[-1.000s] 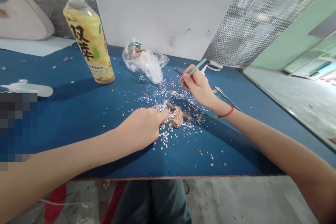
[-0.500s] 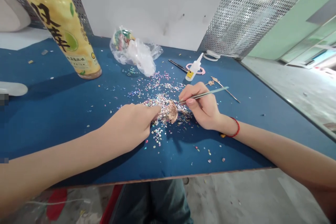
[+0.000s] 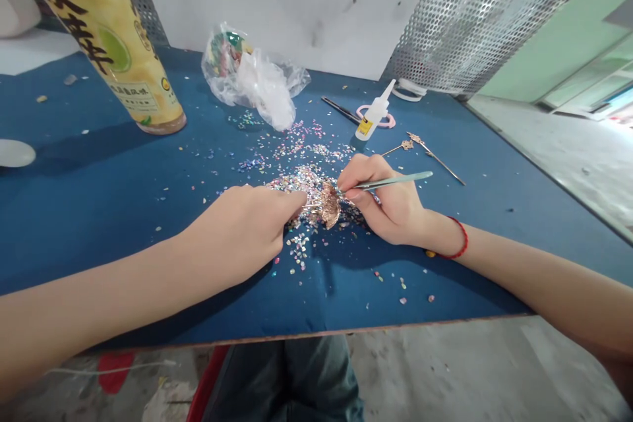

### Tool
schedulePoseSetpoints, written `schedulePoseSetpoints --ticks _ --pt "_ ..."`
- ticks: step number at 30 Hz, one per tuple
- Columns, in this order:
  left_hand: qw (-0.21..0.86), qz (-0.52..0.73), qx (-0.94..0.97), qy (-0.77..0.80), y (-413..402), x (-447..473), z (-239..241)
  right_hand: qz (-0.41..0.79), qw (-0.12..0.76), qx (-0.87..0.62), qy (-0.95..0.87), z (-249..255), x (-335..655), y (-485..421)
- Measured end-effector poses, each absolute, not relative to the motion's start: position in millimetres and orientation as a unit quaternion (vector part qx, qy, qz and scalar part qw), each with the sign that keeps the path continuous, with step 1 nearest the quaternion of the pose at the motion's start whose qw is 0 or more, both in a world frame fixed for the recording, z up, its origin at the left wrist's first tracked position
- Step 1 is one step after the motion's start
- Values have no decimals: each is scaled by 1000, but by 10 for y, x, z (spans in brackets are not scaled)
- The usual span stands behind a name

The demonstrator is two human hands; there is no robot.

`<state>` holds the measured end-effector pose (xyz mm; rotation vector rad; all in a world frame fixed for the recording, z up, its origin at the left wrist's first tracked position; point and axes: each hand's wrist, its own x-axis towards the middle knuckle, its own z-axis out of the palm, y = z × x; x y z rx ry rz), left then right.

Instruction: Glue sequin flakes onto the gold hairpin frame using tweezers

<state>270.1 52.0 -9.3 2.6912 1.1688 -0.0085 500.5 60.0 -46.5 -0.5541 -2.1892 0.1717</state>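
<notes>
Left hand (image 3: 247, 227) fingers closed, pinching one gold ornament (image 3: 329, 206) down on the blue bench (image 3: 123, 211), mid glitter-flake pile (image 3: 297, 178). Right hand (image 3: 390, 208) pinched together on one pair of tweezers (image 3: 395, 180), tips at the ornament. Farther back: two gold pins (image 3: 435, 155), one glue bottle (image 3: 374, 112), one plastic bag (image 3: 257, 82), one drink bottle (image 3: 109, 33).

— Anything legible here?
— On the drink bottle (image 3: 123, 59), upper left of the frame, there are big dark brushed Chinese characters, cut off by the top edge. Below them is a white panel of print too small to read.
— And the glue bottle (image 3: 370, 120)?
— A yellow label, its print unreadable.
</notes>
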Motion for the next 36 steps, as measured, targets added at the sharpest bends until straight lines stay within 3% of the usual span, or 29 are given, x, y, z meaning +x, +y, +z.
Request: schedulePoseSetpoints --ticks 36 --pt "98 -13 910 402 526 2702 -108 31 423 -258 -868 -411 4997 552"
